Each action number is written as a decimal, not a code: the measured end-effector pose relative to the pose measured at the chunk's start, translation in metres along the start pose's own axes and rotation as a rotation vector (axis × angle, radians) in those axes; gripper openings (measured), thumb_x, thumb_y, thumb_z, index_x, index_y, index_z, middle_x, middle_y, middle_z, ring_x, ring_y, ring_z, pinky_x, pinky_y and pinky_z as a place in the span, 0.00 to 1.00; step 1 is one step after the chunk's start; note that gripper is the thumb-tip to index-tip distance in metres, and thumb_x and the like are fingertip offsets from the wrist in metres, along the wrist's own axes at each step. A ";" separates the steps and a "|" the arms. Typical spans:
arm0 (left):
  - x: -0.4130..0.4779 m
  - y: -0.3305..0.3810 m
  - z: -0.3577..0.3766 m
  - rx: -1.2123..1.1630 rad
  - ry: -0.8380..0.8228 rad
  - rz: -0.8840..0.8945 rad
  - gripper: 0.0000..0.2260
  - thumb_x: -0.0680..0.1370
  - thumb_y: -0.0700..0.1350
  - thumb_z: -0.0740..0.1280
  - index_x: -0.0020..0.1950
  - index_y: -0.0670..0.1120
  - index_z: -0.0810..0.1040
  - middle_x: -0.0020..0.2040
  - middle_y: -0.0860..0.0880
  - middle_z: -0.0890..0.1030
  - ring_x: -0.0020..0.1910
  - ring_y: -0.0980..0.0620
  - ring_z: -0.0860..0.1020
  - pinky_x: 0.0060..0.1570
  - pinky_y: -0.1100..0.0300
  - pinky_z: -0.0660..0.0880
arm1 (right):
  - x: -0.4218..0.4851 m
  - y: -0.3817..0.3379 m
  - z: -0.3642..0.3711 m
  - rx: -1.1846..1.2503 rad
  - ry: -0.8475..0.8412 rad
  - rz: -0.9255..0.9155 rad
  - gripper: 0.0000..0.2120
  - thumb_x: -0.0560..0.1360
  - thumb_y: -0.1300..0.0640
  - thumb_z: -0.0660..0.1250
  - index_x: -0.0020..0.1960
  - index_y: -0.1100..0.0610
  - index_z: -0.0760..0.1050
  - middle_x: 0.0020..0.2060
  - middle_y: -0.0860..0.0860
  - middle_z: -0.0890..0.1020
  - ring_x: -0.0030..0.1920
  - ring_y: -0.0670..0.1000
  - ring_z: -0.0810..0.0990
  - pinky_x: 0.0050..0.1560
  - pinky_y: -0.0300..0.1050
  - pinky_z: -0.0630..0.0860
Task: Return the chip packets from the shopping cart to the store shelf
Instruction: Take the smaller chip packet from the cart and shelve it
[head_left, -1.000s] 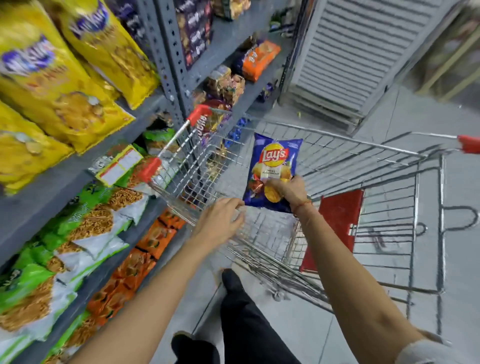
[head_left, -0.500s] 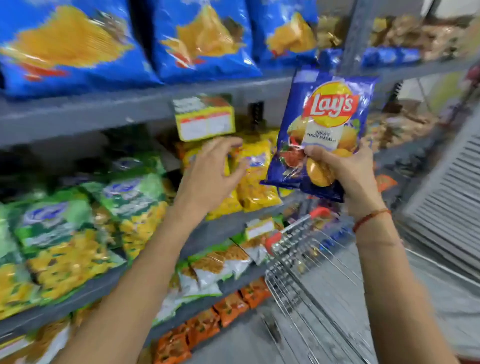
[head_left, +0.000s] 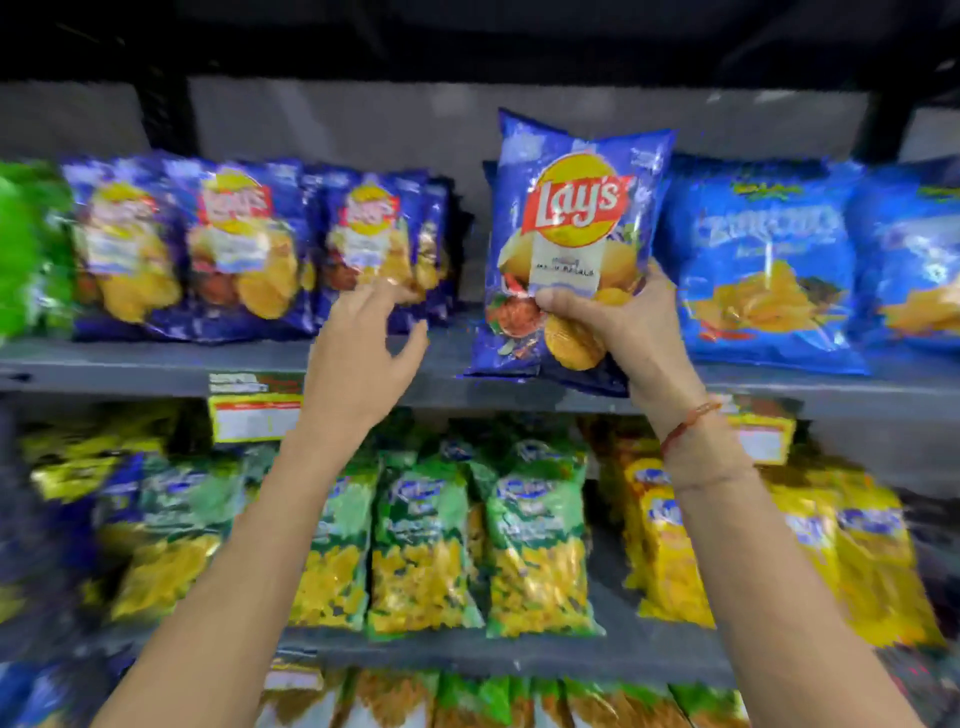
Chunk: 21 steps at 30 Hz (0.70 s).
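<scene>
My right hand (head_left: 623, 332) grips a dark blue Lay's chip packet (head_left: 571, 218) by its lower half and holds it upright in front of a gap on the grey upper shelf (head_left: 156, 364). The packet's bottom edge hangs just over the shelf's front lip. Left of the gap stands a row of matching blue Lay's packets (head_left: 239, 244). My left hand (head_left: 363, 348) is open, fingers spread, with its fingertips at the rightmost packet of that row. The shopping cart is out of view.
Lighter blue chip bags (head_left: 763, 265) fill the upper shelf to the right of the gap. Green packets (head_left: 31, 244) sit at the far left. The shelf below (head_left: 623, 654) holds green and yellow snack bags (head_left: 426, 545). Yellow price tags (head_left: 254, 410) hang on the shelf lip.
The view has swung from the cart up to the upper shelf. My right hand has carried the Lay's packet up to the gap. My left hand has risen to the blue Lay's row.
</scene>
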<state>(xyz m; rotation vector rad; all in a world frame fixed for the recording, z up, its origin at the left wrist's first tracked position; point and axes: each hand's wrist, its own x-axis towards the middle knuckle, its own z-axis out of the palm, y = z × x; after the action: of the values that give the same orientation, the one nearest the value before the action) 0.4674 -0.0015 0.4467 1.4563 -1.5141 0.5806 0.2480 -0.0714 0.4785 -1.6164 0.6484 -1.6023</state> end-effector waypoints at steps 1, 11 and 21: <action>-0.002 -0.012 -0.004 0.049 -0.018 -0.027 0.20 0.74 0.54 0.58 0.57 0.42 0.76 0.53 0.42 0.79 0.54 0.40 0.75 0.52 0.48 0.73 | 0.008 0.003 0.015 -0.003 -0.019 0.004 0.40 0.51 0.50 0.83 0.59 0.60 0.76 0.50 0.53 0.86 0.50 0.51 0.85 0.53 0.53 0.81; -0.016 -0.078 -0.008 0.354 -0.293 -0.114 0.36 0.72 0.68 0.47 0.59 0.43 0.77 0.57 0.45 0.81 0.57 0.45 0.76 0.55 0.50 0.70 | 0.052 0.035 0.135 -0.042 -0.074 0.028 0.23 0.64 0.52 0.78 0.55 0.50 0.71 0.53 0.49 0.82 0.54 0.50 0.80 0.62 0.49 0.75; -0.021 -0.079 -0.011 0.347 -0.272 -0.062 0.33 0.75 0.66 0.48 0.59 0.42 0.78 0.58 0.45 0.82 0.58 0.48 0.78 0.58 0.52 0.73 | 0.068 0.053 0.176 -0.010 -0.107 0.162 0.28 0.67 0.50 0.76 0.62 0.56 0.70 0.58 0.52 0.80 0.59 0.53 0.78 0.63 0.49 0.74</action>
<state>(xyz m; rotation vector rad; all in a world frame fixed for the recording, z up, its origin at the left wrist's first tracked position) 0.5429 0.0038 0.4137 1.9050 -1.6260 0.6518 0.4348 -0.1284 0.4893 -1.6018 0.7128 -1.3881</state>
